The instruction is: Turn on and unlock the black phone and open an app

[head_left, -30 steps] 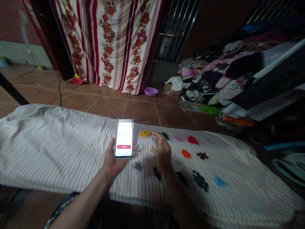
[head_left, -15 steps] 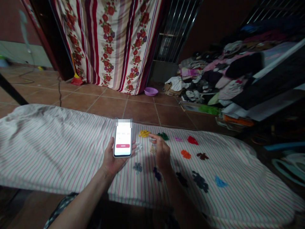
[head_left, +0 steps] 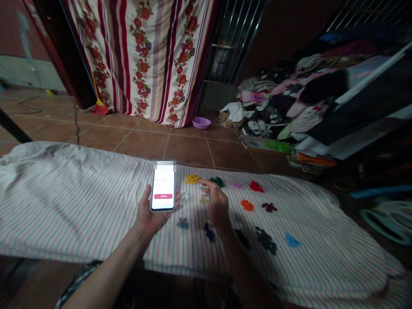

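Observation:
A smartphone (head_left: 163, 189) with a bright screen, running digits and a red button, is upright in my left hand (head_left: 151, 214), the fingers closed round it. My right hand (head_left: 219, 208) hovers over the striped cloth (head_left: 106, 206), index finger stretched out and the other fingers partly curled, with nothing seen in it. Its fingertip is near a yellow pile (head_left: 192, 179) of small pieces. Around it lie a green pile (head_left: 216, 182), a beige pile (head_left: 204, 199), a white pile (head_left: 184, 196), a grey pile (head_left: 183, 224) and a dark blue pile (head_left: 209, 231).
Farther right are pink (head_left: 237, 185), red (head_left: 256, 186), orange (head_left: 247, 205), brown (head_left: 269, 207), black (head_left: 242, 238), dark grey (head_left: 266, 240) and light blue (head_left: 292, 240) piles. Beyond the cloth stand a purple basin (head_left: 201, 123), a broom (head_left: 100, 107) and heaped clothes (head_left: 283, 98).
The whole view has shifted slightly, so things sit a little farther left. The digits on the smartphone have advanced. Both hands keep nearly the same pose.

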Demonstrator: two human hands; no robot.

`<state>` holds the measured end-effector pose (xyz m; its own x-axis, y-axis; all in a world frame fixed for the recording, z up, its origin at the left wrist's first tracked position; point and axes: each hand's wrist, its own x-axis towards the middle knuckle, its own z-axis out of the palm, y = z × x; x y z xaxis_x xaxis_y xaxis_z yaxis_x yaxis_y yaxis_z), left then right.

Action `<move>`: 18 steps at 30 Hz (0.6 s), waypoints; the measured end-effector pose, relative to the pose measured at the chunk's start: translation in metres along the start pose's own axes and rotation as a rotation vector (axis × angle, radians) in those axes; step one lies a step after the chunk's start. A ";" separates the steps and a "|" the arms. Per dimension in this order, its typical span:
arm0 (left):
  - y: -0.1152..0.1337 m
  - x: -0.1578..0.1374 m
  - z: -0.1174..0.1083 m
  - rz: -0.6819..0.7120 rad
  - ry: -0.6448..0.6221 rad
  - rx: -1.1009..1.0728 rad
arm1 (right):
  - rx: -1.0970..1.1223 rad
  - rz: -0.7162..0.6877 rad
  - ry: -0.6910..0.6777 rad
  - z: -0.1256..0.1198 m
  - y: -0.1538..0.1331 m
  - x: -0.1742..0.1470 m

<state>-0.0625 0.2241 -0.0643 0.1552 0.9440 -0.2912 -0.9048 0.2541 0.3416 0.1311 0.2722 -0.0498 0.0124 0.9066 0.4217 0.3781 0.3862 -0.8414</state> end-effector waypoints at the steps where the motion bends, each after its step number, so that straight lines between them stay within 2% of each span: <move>1: 0.000 0.000 0.001 0.002 0.001 0.002 | 0.001 0.005 -0.003 0.000 0.000 0.000; 18: 0.001 -0.001 0.001 -0.002 -0.018 -0.017 | -0.019 -0.059 -0.046 0.001 0.004 -0.001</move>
<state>-0.0629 0.2236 -0.0631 0.1638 0.9471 -0.2761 -0.9112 0.2525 0.3255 0.1318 0.2734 -0.0539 -0.0529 0.8893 0.4542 0.3943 0.4365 -0.8087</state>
